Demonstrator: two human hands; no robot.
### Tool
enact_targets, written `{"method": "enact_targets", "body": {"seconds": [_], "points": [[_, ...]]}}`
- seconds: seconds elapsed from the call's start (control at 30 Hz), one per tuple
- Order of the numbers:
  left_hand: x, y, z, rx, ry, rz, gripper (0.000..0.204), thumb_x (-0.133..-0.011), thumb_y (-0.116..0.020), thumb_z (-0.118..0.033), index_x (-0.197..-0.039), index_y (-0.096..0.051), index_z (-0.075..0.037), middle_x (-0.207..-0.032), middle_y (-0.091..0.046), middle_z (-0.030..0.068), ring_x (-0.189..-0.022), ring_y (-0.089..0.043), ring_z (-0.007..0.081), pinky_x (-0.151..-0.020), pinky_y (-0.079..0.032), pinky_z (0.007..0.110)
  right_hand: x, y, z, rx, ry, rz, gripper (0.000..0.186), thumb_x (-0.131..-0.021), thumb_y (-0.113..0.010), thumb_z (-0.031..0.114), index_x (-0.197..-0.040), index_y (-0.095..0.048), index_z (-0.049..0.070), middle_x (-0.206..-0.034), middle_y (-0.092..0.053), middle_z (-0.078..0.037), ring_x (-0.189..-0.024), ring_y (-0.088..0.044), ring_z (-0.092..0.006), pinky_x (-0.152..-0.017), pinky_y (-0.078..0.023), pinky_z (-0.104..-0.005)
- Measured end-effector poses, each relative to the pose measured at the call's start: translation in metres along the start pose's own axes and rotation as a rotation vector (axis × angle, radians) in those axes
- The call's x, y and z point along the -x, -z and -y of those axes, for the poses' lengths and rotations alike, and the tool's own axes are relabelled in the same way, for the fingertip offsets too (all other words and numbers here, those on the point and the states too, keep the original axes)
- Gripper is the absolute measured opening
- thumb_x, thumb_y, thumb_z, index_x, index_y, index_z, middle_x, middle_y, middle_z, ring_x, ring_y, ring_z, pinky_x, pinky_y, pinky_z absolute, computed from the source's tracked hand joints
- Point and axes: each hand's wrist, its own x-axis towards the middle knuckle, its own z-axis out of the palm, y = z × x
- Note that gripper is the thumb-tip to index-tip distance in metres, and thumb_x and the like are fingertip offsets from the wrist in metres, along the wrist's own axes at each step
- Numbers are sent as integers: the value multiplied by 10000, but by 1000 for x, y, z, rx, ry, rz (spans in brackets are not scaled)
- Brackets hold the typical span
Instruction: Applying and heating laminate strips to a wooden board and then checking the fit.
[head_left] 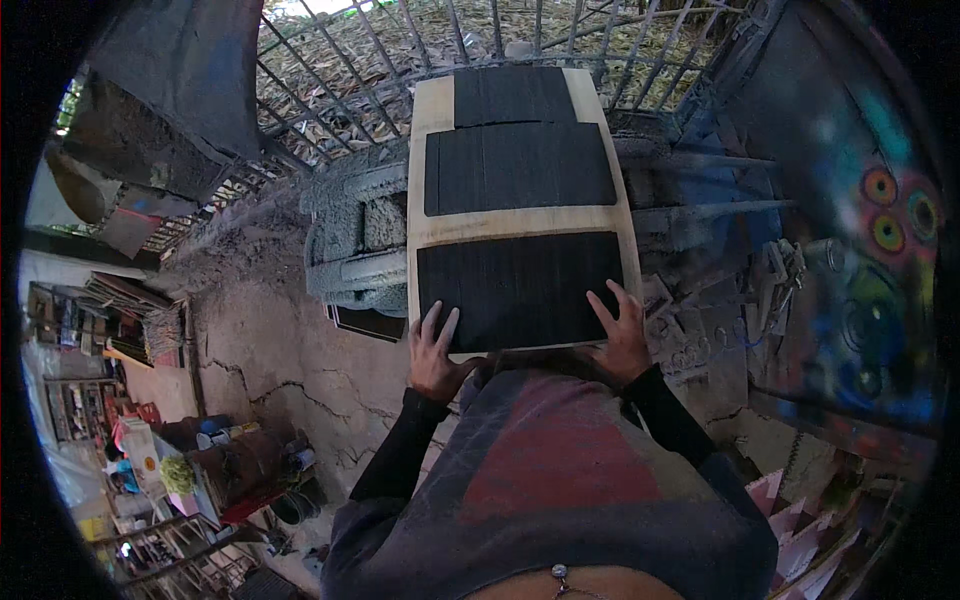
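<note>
A long pale wooden board [515,224] lies in front of me, stretching away toward the fence. On it sit black rectangular sheets: a near one [520,295], a middle one [520,172] and a narrower far one [512,95]. The middle and far sheets meet, while bare wood shows between the middle and near ones. My left hand [433,358] rests at the near sheet's left corner, fingers spread on its surface. At the opposite near corner my right hand [622,338] lies likewise, fingers apart. Both thumbs point inward along the near edge, partly hidden.
A dust-coated grey structure [350,235] supports or stands beneath the board. Metal bars [480,35] run behind it. A paint-spattered dark panel [865,250] stands right. Cluttered shelves [85,410] and a plant [177,474] are at left, beyond cracked floor [260,345].
</note>
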Motion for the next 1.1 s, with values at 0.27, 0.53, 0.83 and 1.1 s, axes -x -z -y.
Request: {"method": "enact_targets", "body": {"seconds": [0.27,0.53,0.83,1.1], "points": [[15,-6,9,-39,-86,-24,934,-566,-908,-255,-1387,-474,-150,-1416,-425,155,-1271,-403,398,-1054,-332,534,18,1,-2,-52,29,-5,827,-662,-854,335,-1392,-487,207,-1468,-343,-107,-1305,-311,-476,-1073,-333,-583],[26,-9,5,-127,-119,-107,720,-612,-850,-168,-1285,-592,-171,-1352,-500,116,-1228,-463,347,-1036,-361,509,37,5,10,20,51,-46,718,-630,-866,247,-1286,-579,201,-1410,-450,-39,-1264,-417,-418,-1068,-350,-585],[11,38,-19,-95,-76,-69,700,-619,-842,-208,-1277,-603,-197,-1282,-528,122,-1146,-502,368,-974,-423,469,27,44,27,17,82,-61,597,-674,-829,197,-1232,-622,152,-1364,-533,-58,-1185,-505,-447,-981,-460,-533],[-23,76,-36,-96,-55,-70,581,-589,-872,-208,-1137,-695,-128,-1148,-594,138,-1031,-599,333,-870,-506,424,-7,81,26,23,149,17,553,-716,-800,234,-1233,-626,144,-1296,-593,-91,-1125,-584,-364,-922,-517,-460]]}}
